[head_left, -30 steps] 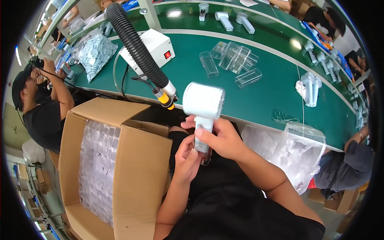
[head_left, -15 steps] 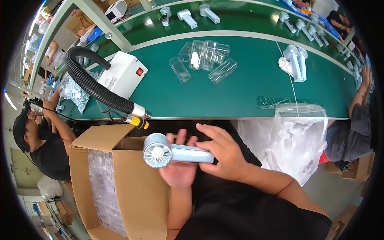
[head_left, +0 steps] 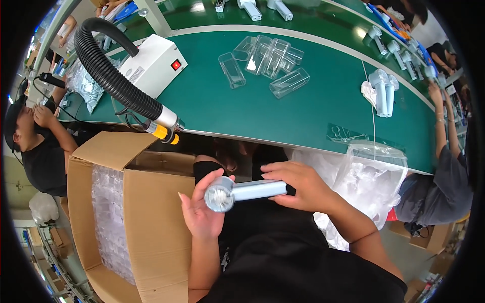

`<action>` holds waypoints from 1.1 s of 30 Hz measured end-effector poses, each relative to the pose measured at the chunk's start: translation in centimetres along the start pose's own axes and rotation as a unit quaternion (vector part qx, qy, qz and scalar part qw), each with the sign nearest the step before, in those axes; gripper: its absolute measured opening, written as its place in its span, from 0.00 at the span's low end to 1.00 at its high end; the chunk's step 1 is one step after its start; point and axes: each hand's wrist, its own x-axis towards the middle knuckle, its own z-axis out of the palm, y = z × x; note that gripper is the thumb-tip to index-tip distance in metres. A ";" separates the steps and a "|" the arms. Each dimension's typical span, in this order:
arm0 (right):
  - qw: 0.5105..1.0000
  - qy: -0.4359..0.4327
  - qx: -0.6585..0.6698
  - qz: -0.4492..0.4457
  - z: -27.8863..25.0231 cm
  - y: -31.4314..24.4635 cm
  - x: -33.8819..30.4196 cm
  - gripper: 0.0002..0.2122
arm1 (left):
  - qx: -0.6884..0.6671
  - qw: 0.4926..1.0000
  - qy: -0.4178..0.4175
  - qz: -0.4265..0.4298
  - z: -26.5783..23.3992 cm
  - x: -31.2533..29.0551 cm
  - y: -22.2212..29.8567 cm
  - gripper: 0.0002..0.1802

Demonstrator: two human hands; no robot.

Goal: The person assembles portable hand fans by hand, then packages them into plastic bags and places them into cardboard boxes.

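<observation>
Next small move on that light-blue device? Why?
I'd likely close the left hand around the round head of the light-blue device: the left thumb stands clear of it, and the right hand sits only at the end of the handle.

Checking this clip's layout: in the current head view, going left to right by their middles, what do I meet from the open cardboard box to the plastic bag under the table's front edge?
Cardboard box, left hand, pale-blue round-headed device, right hand, plastic bag.
</observation>
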 end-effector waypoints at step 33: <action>0.962 -0.202 -0.161 0.090 11.4 -0.2 -3.9 0.19 | -0.221 0.931 0.071 -0.281 -10.7 -2.0 -10.4 0.44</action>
